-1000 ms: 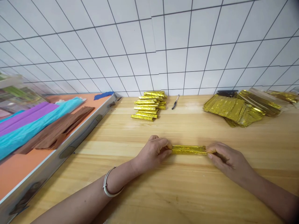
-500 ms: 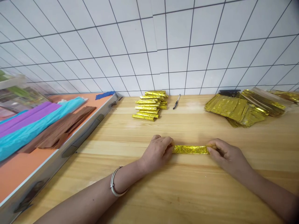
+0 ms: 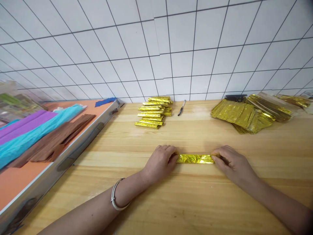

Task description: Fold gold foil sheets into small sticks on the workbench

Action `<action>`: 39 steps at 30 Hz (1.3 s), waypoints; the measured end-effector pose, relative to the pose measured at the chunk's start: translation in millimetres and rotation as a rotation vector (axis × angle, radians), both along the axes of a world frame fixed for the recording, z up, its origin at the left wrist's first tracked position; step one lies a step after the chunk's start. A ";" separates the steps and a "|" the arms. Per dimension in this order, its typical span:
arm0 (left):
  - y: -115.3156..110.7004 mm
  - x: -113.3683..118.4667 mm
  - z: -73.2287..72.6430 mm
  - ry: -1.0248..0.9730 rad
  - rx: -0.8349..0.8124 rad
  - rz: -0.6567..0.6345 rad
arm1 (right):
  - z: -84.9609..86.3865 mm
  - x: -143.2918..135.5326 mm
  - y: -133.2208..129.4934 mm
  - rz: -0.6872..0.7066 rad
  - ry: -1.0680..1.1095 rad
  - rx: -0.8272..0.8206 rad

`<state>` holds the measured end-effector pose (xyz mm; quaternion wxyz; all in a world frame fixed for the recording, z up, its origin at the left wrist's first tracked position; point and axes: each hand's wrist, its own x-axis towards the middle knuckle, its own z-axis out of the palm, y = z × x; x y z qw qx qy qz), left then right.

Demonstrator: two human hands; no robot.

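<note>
Strip [image 3: 195, 159] is pinched at its left end by the left hand [image 3: 158, 164] and at its right end by the right hand [image 3: 234, 165], on or just above the desk [image 3: 186, 199], presumably so that it is held straight and flat.

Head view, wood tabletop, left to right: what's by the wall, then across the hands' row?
By the wall: stacked gold foil strips, pen, fanned gold foil sheets. Nearer: silver-coloured bangle, left hand, held gold foil strip, right hand.

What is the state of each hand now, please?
Left hand: closed, holding the strip at one end.
Right hand: closed, holding its other end.
</note>
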<state>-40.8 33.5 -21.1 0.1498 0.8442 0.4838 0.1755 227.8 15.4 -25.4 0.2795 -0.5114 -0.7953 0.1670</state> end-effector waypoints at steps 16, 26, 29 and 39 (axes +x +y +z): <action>2.5 -2.4 -0.8 0.006 0.003 0.029 | -10.6 6.9 9.0 0.022 -0.180 0.090; -1.1 -4.0 -3.9 0.029 0.027 -0.043 | -4.5 2.6 6.3 0.100 -0.130 0.094; -1.6 -5.7 -4.6 0.001 0.035 -0.076 | -4.3 2.6 5.2 0.097 -0.102 0.080; -6.4 -20.0 1.3 0.002 0.447 -0.360 | -6.2 7.9 -3.3 0.029 -0.003 -0.009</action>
